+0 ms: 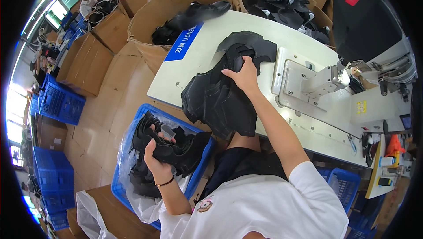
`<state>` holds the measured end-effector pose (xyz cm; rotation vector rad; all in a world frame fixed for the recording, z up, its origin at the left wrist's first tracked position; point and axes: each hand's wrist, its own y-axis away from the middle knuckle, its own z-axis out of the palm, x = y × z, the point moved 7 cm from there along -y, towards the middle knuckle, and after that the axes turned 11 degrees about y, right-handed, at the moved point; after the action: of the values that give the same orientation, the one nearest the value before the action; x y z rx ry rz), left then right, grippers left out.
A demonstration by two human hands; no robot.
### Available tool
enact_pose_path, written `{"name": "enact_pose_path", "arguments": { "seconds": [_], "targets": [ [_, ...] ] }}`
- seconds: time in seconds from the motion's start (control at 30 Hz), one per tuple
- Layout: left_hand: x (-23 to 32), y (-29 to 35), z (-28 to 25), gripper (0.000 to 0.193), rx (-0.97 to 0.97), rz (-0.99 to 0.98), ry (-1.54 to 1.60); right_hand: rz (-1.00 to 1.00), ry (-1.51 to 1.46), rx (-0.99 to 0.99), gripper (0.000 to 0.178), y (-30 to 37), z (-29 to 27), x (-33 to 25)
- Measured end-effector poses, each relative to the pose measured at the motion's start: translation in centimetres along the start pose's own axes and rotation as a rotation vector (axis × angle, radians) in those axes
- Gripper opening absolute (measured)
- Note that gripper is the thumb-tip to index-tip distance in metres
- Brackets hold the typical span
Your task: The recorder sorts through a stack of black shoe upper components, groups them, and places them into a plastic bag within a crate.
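My left hand (157, 163) reaches into a blue plastic basket (116, 181) beside the table. Its fingers curl round part of a bunch of curved black shoe-upper pieces (187, 151), with the thumb on the near side. A small greyish, clear-looking item (167, 130) shows by its fingertips. On the white table, a loose pile of flat black shoe-upper pieces (220, 102) overhangs the near edge. My right hand (245, 77) grips a piece at the top of this pile between thumb and fingers; some of its fingertips are hidden.
A sewing machine (315, 82) stands on the white table (172, 78), right of the pile, its dark head (365, 23) above. Large cardboard bins (145, 7) of black pieces stand behind. Clear plastic lines the basket. More blue crates (55, 173) stand at far left.
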<state>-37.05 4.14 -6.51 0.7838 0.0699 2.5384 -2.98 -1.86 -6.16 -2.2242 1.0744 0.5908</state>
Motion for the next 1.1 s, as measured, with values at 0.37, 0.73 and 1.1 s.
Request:
{"name": "enact_pose_path", "arguments": {
  "seconds": [0.37, 0.73, 1.1],
  "targets": [
    [0.0, 0.2, -1.2, 0.049, 0.039, -0.026, 0.011, -0.059, 0.128, -0.037, 0.067, 0.1, -1.8, -2.8],
    [0.0, 0.3, -2.1, 0.048, 0.053, -0.064, 0.001, -0.126, -0.339, -0.245, 0.036, -4.9, -1.6, 2.9],
    [0.3, 0.4, -2.9, 0.042, 0.071, -0.040, 0.005, 0.389, -0.562, -0.223, 0.046, -4.8, -3.7, 8.4]
  ]
}}
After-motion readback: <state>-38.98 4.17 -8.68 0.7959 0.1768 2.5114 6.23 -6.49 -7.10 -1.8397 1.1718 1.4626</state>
